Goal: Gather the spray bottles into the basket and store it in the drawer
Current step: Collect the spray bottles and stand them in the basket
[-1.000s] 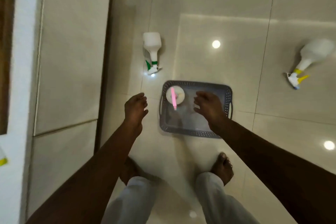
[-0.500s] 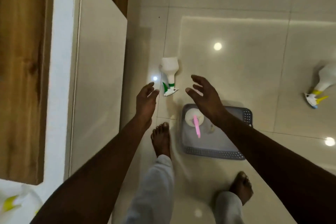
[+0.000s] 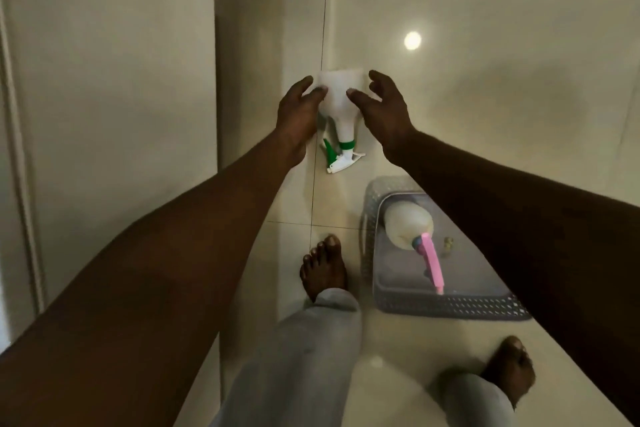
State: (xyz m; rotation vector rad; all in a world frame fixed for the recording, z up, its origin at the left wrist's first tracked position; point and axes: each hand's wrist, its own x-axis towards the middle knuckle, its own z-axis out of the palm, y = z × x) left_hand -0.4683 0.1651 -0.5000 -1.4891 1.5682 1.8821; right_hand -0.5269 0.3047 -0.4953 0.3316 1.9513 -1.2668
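A white spray bottle with a green trigger point(image 3: 337, 104) lies on the tiled floor, nozzle pointing toward me. My left hand point(image 3: 298, 111) hovers at its left side and my right hand point(image 3: 381, 107) at its right side, both with fingers spread, neither gripping it. The grey perforated basket point(image 3: 446, 303) sits on the floor to the lower right, partly hidden under my right forearm. Inside it lies a white spray bottle with a pink trigger point(image 3: 412, 229).
A tall pale cabinet front point(image 3: 110, 80) runs along the left. My bare left foot point(image 3: 323, 267) stands just left of the basket, my right foot point(image 3: 509, 367) behind it. Glossy floor tiles stretch ahead and to the right.
I have stepped forward. Both hands moved from over the basket area to either side of the green-trigger bottle. The yellow-trigger bottle on the right has left the view.
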